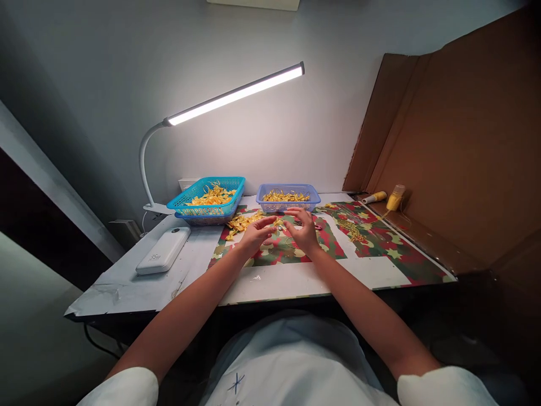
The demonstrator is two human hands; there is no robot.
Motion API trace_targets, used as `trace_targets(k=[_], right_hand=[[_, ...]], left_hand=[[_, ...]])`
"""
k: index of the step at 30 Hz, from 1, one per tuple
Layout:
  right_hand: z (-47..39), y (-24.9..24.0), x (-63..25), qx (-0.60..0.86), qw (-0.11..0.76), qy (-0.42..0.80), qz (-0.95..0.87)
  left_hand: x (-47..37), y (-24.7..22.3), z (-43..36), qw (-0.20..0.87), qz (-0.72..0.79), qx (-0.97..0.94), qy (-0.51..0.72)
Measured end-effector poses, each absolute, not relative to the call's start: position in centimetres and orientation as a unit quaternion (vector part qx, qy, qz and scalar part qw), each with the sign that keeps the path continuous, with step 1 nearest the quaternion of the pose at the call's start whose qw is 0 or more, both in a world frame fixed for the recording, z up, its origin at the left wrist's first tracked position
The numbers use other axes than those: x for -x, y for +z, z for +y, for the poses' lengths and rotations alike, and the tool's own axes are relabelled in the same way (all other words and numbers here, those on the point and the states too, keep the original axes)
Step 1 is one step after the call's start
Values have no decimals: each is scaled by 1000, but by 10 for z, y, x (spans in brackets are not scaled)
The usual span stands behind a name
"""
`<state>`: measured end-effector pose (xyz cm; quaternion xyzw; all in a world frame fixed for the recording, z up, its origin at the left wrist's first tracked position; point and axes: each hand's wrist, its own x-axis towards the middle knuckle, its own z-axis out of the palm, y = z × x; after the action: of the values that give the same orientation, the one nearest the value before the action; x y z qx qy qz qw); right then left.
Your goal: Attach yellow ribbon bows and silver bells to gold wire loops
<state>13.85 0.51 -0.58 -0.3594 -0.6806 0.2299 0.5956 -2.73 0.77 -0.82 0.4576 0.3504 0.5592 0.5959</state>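
My left hand (pixel 257 235) and my right hand (pixel 303 230) meet over the camouflage-patterned sheet (pixel 291 255). Between their fingertips is a small yellow ribbon piece (pixel 278 223), with a tiny shiny spot below it. The thumb and index finger of my left hand close on it from the left. My right thumb and fingers are bent around its right side; their exact hold is too small to make out. A loose pile of yellow ribbon pieces (pixel 242 224) lies just beyond my left hand. Partly hidden behind my right hand is a pinkish-handled tool (pixel 318 227).
Behind the hands stand a turquoise basket (pixel 180 202) and a purple basket (pixel 310 206), both holding yellow pieces. A white power bank (pixel 164 251) lies left, near a lit lamp (pixel 236 95). Golden cord (pixel 353 230), a yellow thread spool (pixel 394 200) and a cardboard wall (pixel 456 152) are right.
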Motion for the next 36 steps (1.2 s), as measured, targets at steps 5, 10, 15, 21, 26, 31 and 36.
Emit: trace_targets(k=[5,10,15,21,26,31,36], right_hand=[[3,-7,-137,361,506,99,-777],[6,-10,-135,370,474,86,-795],[2,-6,-134,370,485,105,-785],[-4,11,-138,319,600,244,-692],[-3,31,-159,263,683,341,-590],[-7,66,-202,186,748,359,-527],[-17,95,-227,131,763,325,-544]], left_hand=[[30,-7,5,578,352,-504,537],[30,-2,1,566,359,-547,502],[29,-3,2,543,376,-574,484],[32,-10,7,519,422,-590,452],[36,-15,12,480,454,-611,436],[37,-18,15,425,480,-639,426],[35,-18,13,385,494,-670,398]])
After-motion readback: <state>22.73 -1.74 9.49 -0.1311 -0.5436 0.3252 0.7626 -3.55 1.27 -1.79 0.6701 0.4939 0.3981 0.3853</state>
